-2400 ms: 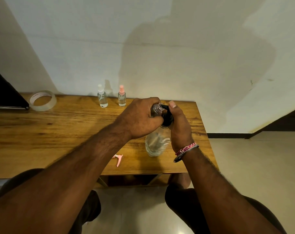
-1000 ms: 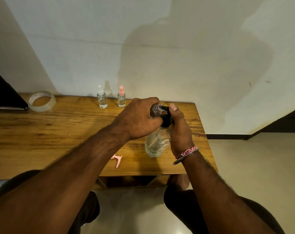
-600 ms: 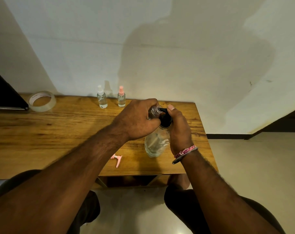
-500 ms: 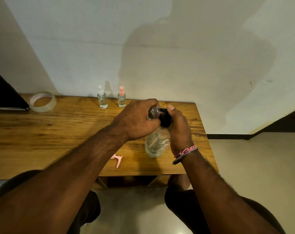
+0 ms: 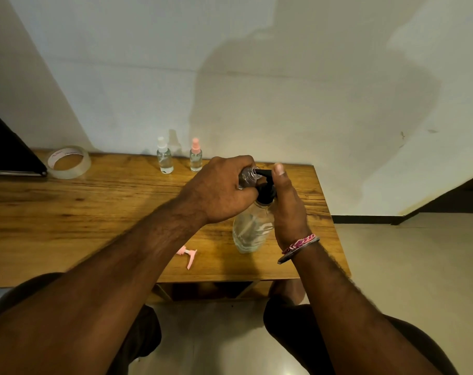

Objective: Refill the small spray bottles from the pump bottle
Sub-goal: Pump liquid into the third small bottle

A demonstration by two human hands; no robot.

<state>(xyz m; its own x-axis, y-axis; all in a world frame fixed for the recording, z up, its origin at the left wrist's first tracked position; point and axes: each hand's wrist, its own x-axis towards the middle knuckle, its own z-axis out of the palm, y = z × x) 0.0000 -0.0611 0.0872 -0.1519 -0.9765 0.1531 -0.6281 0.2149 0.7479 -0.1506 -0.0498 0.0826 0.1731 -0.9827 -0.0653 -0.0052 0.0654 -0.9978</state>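
An uncapped spray bottle (image 5: 248, 176) was gripped in the curled left hand (image 5: 219, 192) at the black nozzle of the pump bottle (image 5: 253, 228), whose pump head (image 5: 265, 194) was clasped by the right hand (image 5: 286, 207), thumb raised

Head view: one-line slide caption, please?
Left hand holds small clear uncapped bottle at black pump spout; right hand works the pump.

The pump bottle (image 5: 250, 228) is clear, its pump head (image 5: 265, 189) black; the uncapped spray bottle (image 5: 248, 176) in the left hand (image 5: 219, 190) is clear too; the two small spray bottles by the wall are clear, one with a white cap (image 5: 161, 143), one with a pink cap (image 5: 195, 144); the loose sprayer top (image 5: 188, 256) is pink; the table (image 5: 94, 212) is honey-brown with dark wood grain; the tape roll (image 5: 69, 161) is translucent whitish; the right wrist wears a pink-and-white braided band (image 5: 298, 243) beside a grey bangle (image 5: 297, 253); the wall (image 5: 257, 77) is pale, mottled.
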